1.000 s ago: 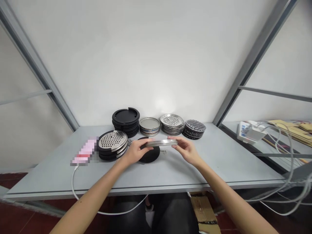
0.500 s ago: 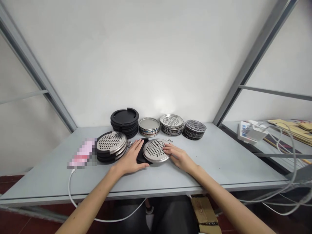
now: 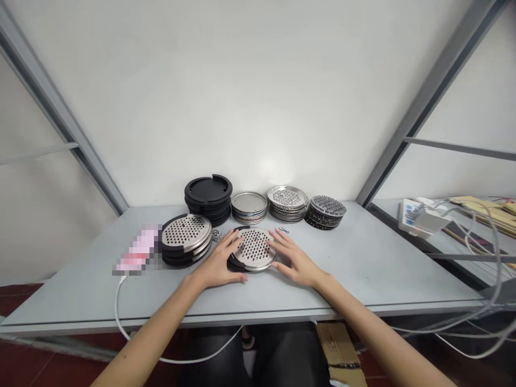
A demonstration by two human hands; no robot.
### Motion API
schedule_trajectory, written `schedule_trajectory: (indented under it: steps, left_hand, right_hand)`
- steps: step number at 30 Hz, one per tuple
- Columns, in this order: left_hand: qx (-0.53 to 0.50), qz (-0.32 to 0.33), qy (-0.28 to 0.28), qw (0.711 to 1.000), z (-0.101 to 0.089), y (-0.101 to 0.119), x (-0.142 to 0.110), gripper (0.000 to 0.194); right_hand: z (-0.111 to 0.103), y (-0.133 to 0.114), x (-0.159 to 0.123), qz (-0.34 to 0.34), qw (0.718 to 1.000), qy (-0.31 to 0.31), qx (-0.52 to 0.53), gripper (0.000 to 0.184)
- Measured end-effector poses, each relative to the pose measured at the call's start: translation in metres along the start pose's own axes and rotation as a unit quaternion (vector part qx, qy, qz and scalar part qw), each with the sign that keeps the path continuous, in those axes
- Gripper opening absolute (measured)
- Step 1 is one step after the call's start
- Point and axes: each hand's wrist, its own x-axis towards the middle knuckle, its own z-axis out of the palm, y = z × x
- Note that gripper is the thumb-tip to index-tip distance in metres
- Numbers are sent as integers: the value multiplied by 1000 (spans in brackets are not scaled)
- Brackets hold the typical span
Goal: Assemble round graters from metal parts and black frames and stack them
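Head view: left hand [image 3: 220, 263] and right hand [image 3: 298, 264] splayed wide, fingers touching perforated disc [image 3: 255, 250] between them; black holder [image 3: 236, 263] around its left edge; wire clip [image 3: 284, 230] beyond.

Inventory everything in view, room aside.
desk: 1, grey, centre
perforated disc: 1, silver, front centre
disc holder: 1, black, disc's left
assembled stack: 1, silver/black, left
holder stack: 1, black, rear left
plain stack: 1, silver, rear centre
grater stack: 1, silver, right of plain
studded stack: 1, grey, rear right
clips: several, silver, on desk
pixelated object: 1, pink, left
cables: several, white, both sides
power strip: 1, white, right
flat sheets: several, tan, right
cardboard: 1, brown, below
legs: 2, dark, below
left hand: 1, bare, disc's left
right hand: 1, bare, disc's right
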Motion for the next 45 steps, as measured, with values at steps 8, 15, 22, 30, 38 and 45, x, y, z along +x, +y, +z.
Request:
schedule_trajectory:
  steps: [8,15,22,30,38,45]
  left_hand:
    - [36,-33,-22,999,3,1,-7,83]
    - [26,-23,-16,999,13,2,-1,87]
    - [40,0,-19,999,14,2,-1,93]
    - [-33,3,35,999,6,9,3,65]
    - [-143,31,64,987,0,12,5,65]
    - [-95,108,58,988,1,20,0,55]
  right_hand:
    - [8,14,2,74,997,10,-6,83]
    - [11,4,12,46,999,18,-22,82]
    - [14,2,11,61,998,19,-21,81]
    - [6,0,5,44,995,77,50,81]
    - [8,-4,4,38,982,171,76,49]
    - [6,-7,4,15,986,157,44,51]
